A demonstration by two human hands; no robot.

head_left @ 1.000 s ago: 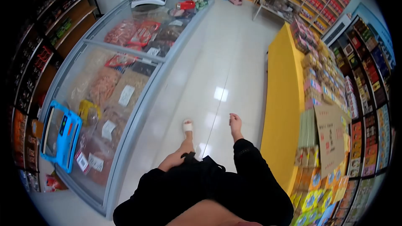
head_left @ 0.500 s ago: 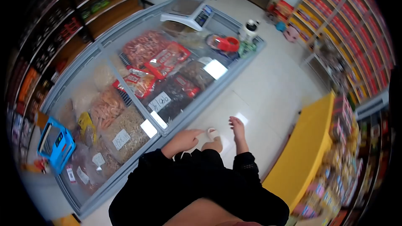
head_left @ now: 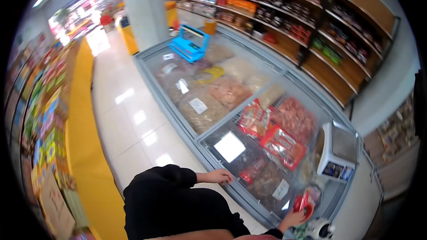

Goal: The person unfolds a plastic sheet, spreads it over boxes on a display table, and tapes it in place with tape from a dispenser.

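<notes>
My left hand (head_left: 218,176) is beside the front rim of the chest freezer (head_left: 205,156), its fingers loosely stretched and holding nothing. At the lower right, my right hand (head_left: 292,219) has its fingers around a red tape dispenser (head_left: 303,201) on the freezer's glass lid. A round clear container (head_left: 315,192) lies just beyond it, and a white bottle (head_left: 320,227) with a dark top stands beside the hand. Under the glass are red food packets (head_left: 283,146), bagged pinkish meat (head_left: 293,119) and a handwritten price card (head_left: 280,189).
A white weighing scale (head_left: 339,151) sits at the freezer's right end. On the far end is a blue device with a handle (head_left: 190,46). Stocked shelves (head_left: 284,18) line the back. A yellow-sided display (head_left: 89,151) runs along the left, across the tiled aisle (head_left: 129,120).
My view has swung round toward the freezer's other end and the shelves. My right hand has gone from hanging over the floor to the red tape dispenser. My left hand is still near the freezer rim.
</notes>
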